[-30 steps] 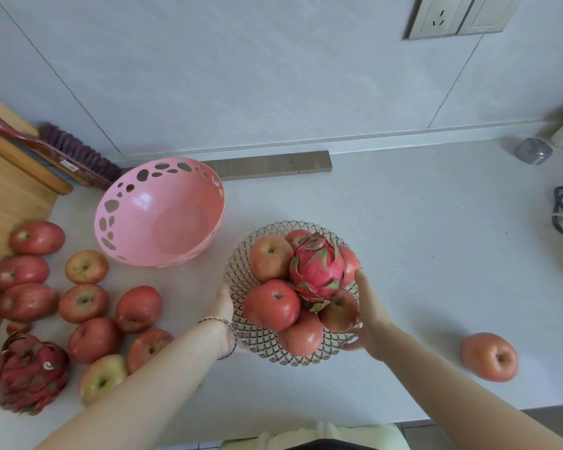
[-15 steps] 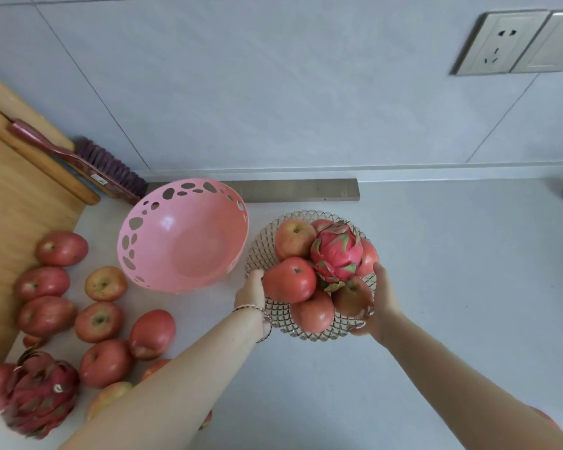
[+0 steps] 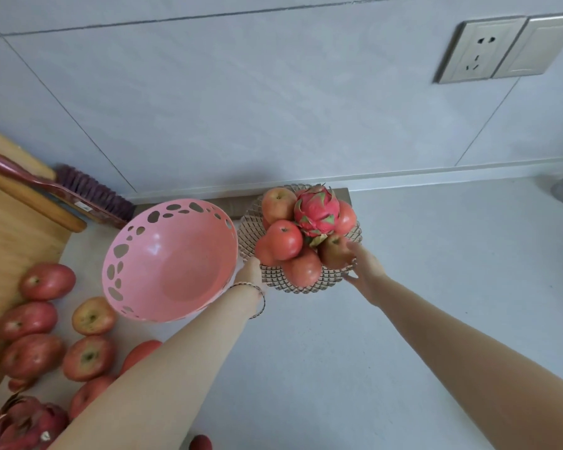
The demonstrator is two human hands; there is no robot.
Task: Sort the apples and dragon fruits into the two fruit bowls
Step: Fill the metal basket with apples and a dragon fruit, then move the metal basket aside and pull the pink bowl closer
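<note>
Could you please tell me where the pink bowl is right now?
In the head view, the pink bowl sits left of centre on the counter, just left of the fruit-filled lattice bowl, with loose apples nearer the camera.

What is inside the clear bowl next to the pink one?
The clear bowl holds a pile of red apples, with one dragon fruit lying on top. The fruit covers the bowl's bottom, so whatever lies lower in the pile cannot be seen.
</note>
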